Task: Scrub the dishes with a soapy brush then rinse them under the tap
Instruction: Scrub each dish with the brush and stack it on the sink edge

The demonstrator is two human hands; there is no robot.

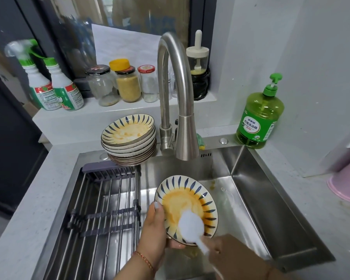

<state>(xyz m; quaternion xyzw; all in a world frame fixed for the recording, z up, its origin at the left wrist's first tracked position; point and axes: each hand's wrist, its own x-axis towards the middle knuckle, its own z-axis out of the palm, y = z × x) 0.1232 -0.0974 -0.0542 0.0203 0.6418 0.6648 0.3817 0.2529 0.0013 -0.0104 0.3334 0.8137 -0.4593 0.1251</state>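
- Right hand [228,252], lowest in view, grips a white brush [191,227] whose sudsy head lies on the plate's orange-stained face.
- Left hand [155,233] grasps the blue-striped plate [185,207] by its rim, tilted over the steel sink [257,199].
- Stack of dirty plates [129,138] sits behind the sink, left of the faucet [175,93].
- Green dish-soap bottle [260,116] stands on the counter [319,199] at the sink's far right corner.

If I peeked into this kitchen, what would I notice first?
Probably the orange-stained striped plate, held tilted over the steel sink by the left hand while the right hand scrubs it with a foamy white brush. Behind it, a stack of matching dirty plates sits beside the tall curved steel tap.
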